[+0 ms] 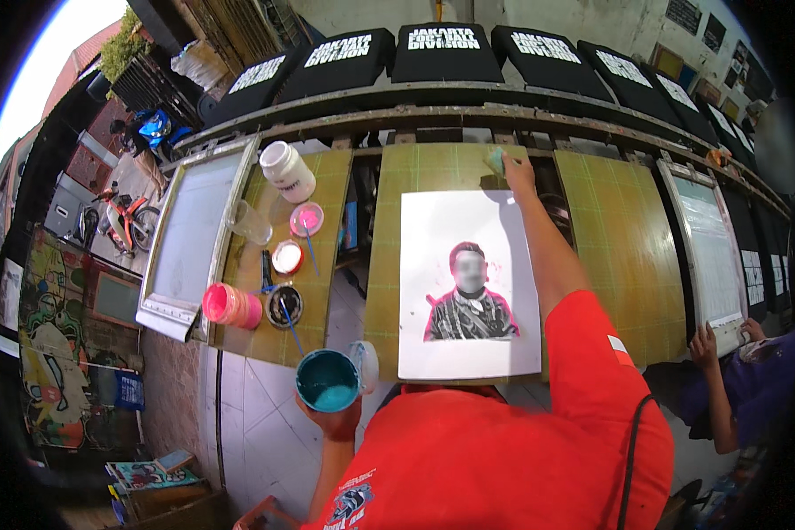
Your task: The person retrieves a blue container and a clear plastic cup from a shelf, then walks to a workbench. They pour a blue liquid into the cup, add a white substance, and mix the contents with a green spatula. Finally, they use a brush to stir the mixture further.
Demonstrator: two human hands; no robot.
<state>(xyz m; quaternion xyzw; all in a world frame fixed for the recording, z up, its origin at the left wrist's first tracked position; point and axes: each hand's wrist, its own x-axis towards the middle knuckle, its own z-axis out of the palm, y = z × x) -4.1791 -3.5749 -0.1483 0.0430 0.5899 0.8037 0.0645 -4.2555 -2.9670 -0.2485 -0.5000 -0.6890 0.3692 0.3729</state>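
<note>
My left hand is wrapped round a tub with teal inside, held at the near edge of the boards. Just beside it is a clear lid or cup. My right hand reaches to the far end of the middle board, its fingers closed on a small pale green sponge. Below that hand, a white sheet lies on the board, bearing a black print of a person with pink edges.
On the left board stand a white jar, a pink jar, small pots of pink, white and black, and a framed screen. Black shirts line the far rack. Another person's hands touch a right-hand frame.
</note>
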